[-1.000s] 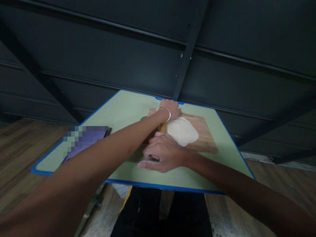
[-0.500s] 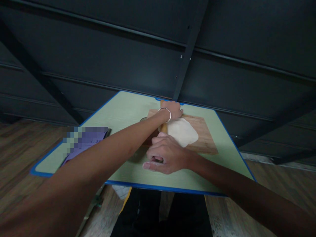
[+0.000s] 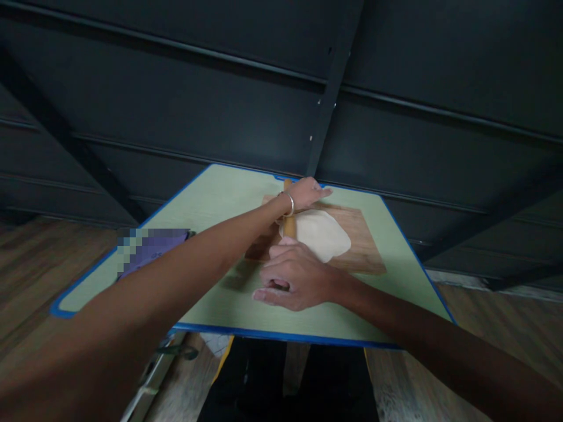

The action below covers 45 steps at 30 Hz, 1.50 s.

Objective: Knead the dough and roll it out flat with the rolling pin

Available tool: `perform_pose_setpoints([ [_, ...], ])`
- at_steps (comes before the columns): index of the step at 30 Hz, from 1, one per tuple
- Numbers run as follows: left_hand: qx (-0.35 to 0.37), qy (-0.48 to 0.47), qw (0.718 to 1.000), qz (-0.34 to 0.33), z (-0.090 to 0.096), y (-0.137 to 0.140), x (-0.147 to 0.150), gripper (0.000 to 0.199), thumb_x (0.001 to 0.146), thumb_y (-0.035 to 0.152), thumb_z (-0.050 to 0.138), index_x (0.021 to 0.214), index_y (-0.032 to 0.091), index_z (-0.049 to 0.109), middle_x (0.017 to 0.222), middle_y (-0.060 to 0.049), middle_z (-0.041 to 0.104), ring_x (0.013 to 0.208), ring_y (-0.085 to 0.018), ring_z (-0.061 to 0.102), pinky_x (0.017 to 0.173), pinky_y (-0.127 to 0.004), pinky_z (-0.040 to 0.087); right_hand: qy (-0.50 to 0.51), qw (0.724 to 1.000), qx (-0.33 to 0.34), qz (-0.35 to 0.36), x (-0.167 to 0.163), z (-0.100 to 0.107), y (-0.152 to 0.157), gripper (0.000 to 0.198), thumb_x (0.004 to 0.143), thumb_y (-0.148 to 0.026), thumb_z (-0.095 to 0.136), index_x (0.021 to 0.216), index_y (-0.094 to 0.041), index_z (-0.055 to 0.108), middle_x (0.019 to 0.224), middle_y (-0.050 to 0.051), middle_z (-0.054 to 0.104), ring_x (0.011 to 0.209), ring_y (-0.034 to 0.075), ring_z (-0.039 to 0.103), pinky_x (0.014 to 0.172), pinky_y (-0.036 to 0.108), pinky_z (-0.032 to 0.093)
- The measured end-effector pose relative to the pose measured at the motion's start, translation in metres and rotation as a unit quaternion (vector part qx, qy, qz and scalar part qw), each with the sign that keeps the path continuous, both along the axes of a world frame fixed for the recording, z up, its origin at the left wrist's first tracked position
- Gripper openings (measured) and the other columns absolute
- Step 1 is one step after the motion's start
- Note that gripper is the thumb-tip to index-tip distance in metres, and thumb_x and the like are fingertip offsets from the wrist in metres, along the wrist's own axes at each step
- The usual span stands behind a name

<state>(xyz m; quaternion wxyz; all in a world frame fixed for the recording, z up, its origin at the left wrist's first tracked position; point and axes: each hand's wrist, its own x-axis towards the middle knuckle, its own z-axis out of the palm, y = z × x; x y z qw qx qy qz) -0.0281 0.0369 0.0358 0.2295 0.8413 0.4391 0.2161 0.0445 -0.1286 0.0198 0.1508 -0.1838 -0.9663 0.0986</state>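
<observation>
A wooden rolling pin (image 3: 290,227) lies lengthwise away from me, over the left edge of a flat, pale sheet of dough (image 3: 328,235). Under the dough is a wooden board (image 3: 367,249). My right hand (image 3: 299,275), whitish on the thumb and fingers, is curled around the near end of the pin. Across the far end reaches my left hand (image 3: 308,193), a bracelet (image 3: 290,204) on its wrist. Its heel rests at the pin, with a finger or thumb stretched out to the right; the pin's far tip shows left of it.
The light-green table (image 3: 189,196) has a blue rim. At its left lies a purple item (image 3: 153,252), partly pixelated and covered by my left forearm. A dark panelled wall (image 3: 197,105) rises behind the table. Wooden floor (image 3: 26,264) shows on both sides.
My left hand has shifted slightly, its wrist now over the pin and a finger or thumb stretched farther right. My right hand keeps its grip. The dough looks much the same.
</observation>
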Motion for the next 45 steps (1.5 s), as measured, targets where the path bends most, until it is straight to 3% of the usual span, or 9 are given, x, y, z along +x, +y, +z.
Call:
perform_pose_setpoints([
  [4,-0.041,-0.067,0.996,-0.033,-0.001,-0.002,-0.005,0.062,0.094,0.064,0.049,0.050,0.024,0.030,0.049,0.003,0.032,0.053,-0.013,0.033,0.056,-0.031,0.028,0.004,1.000,0.004,-0.004,0.001,-0.002,-0.001,0.048,0.102,-0.052,0.049,0.069,-0.020,0.061,0.064,-0.001,0.058,0.070,0.016,0.042,0.076,0.034,0.026],
  [8,-0.050,-0.082,0.994,-0.046,-0.002,-0.004,-0.007,0.065,0.093,0.066,0.049,0.050,0.024,0.025,0.050,0.004,0.028,0.052,-0.011,0.027,0.056,-0.031,0.025,0.011,1.000,0.010,-0.016,0.003,-0.002,-0.003,0.048,0.102,-0.051,0.050,0.069,-0.019,0.061,0.065,0.000,0.058,0.072,0.016,0.043,0.075,0.034,0.027],
  [12,-0.038,-0.038,0.996,-0.070,-0.004,-0.001,-0.006,0.064,0.091,0.066,0.051,0.048,0.022,0.033,0.049,0.003,0.036,0.051,-0.011,0.031,0.054,-0.029,0.025,0.007,1.000,0.014,-0.015,0.003,-0.002,-0.004,0.048,0.103,-0.050,0.048,0.069,-0.019,0.061,0.065,0.000,0.057,0.072,0.016,0.042,0.075,0.034,0.026],
  [18,0.021,0.106,0.994,-0.036,0.000,-0.003,0.003,0.047,0.091,0.050,0.052,0.055,0.020,0.059,0.056,-0.004,0.058,0.058,-0.017,0.051,0.059,-0.031,0.033,0.022,1.000,0.007,-0.011,0.004,-0.005,-0.004,0.047,0.104,-0.049,0.048,0.069,-0.019,0.060,0.066,0.001,0.059,0.073,0.017,0.043,0.075,0.035,0.026],
  [21,0.029,0.112,0.993,-0.023,0.002,-0.005,0.006,0.042,0.089,0.047,0.055,0.062,0.018,0.067,0.062,-0.006,0.064,0.061,-0.018,0.053,0.060,-0.031,0.034,0.024,1.000,0.007,-0.012,0.005,-0.005,-0.004,0.047,0.103,-0.049,0.048,0.069,-0.019,0.060,0.067,0.001,0.060,0.073,0.017,0.043,0.075,0.035,0.026],
  [31,-0.016,0.098,0.991,-0.085,-0.003,0.001,0.012,0.048,0.084,0.055,0.061,0.059,0.014,0.066,0.051,-0.001,0.047,0.053,-0.013,0.035,0.055,-0.030,0.026,0.035,0.999,0.007,-0.009,0.010,-0.007,-0.006,0.046,0.104,-0.049,0.047,0.072,-0.019,0.061,0.071,0.001,0.060,0.078,0.017,0.046,0.077,0.036,0.027],
  [37,-0.015,0.115,0.988,-0.097,-0.010,0.009,0.021,0.042,0.082,0.050,0.063,0.060,0.015,0.066,0.055,-0.003,0.050,0.054,-0.015,0.039,0.055,-0.031,0.028,0.033,0.999,-0.003,-0.013,0.013,-0.006,-0.007,0.046,0.104,-0.050,0.045,0.076,-0.019,0.063,0.074,0.001,0.059,0.080,0.018,0.047,0.079,0.036,0.028],
  [45,-0.032,0.066,0.994,-0.078,-0.002,-0.002,0.021,0.045,0.082,0.051,0.067,0.056,0.015,0.063,0.056,-0.004,0.054,0.056,-0.015,0.041,0.056,-0.031,0.030,0.035,0.999,-0.001,-0.022,0.020,-0.009,-0.010,0.044,0.105,-0.048,0.044,0.081,-0.018,0.065,0.081,0.003,0.059,0.085,0.019,0.047,0.085,0.037,0.030],
])
